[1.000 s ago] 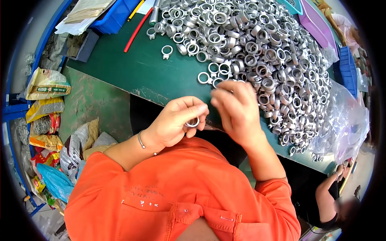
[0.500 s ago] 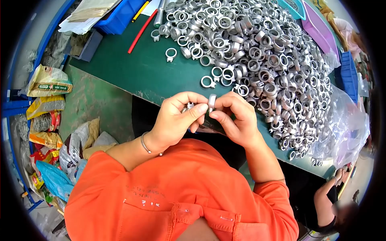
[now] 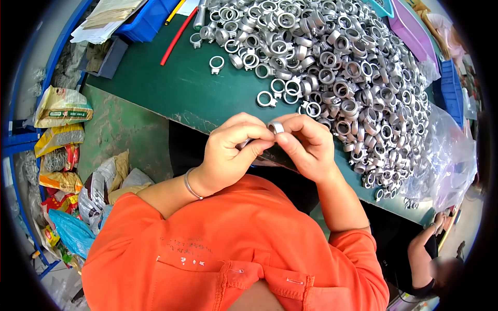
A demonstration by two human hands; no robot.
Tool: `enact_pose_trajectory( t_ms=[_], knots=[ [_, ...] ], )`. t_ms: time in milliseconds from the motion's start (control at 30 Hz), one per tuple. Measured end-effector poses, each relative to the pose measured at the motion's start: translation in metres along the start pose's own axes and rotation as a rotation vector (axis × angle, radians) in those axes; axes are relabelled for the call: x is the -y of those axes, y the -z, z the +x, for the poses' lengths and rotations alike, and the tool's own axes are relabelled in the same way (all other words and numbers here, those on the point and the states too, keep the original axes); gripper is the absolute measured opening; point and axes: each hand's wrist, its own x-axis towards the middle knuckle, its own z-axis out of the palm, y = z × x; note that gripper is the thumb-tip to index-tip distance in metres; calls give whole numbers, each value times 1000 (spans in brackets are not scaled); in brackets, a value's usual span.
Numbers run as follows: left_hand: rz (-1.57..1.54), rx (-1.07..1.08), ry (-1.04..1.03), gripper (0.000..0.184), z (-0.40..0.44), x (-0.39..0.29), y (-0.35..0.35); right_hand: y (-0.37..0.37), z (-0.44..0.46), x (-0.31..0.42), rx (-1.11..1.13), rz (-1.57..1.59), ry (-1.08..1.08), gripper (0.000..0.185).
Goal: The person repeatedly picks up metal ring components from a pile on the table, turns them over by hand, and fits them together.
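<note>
Between my two hands, just off the table's front edge, is a small grey metal ring clamp [image 3: 276, 127]. My left hand [image 3: 231, 150] pinches its left side with thumb and forefinger. A second bit of grey metal shows between the left fingers, mostly hidden. My right hand [image 3: 311, 147] is closed on the ring's right side, thumb below and forefinger above. Beyond my hands lies a big heap of similar metal rings [image 3: 327, 75], each with a small lug. A few loose rings [image 3: 266, 99] lie at the heap's near left edge.
The green table [image 3: 150, 83] carries a red stick [image 3: 179, 36], a blue bin [image 3: 150, 23] and a purple bin [image 3: 412, 28]. Clear plastic bags [image 3: 441, 160] lie at right. Filled sacks [image 3: 96, 189] stand on the left floor. Another person's arm [image 3: 423, 254] is at lower right.
The ring between my fingers has turned from edge-on, so part of its opening now shows. Both hands have shifted slightly, and the whole view has moved a little.
</note>
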Motion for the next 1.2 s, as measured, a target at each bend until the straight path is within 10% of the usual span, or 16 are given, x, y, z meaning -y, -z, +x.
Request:
enact_pose_trajectory(
  t_ms=[167,367,800,1000,1200],
  knots=[
    [-422,-99,444,6,-1,-14,-4,-10,3,2,-128,217,29,28],
    [-87,-91,115,12,2,-7,-3,-7,-1,-1,-116,-145,196,36],
    [-162,-128,142,10,-5,-10,3,-5,4,3,-44,-223,244,33],
    [-791,415,946,24,-25,-12,39,-10,17,0,9,-975,227,29],
    [-753,434,1172,21,-45,31,11,-12,13,1,79,-1067,157,26]
  ],
)
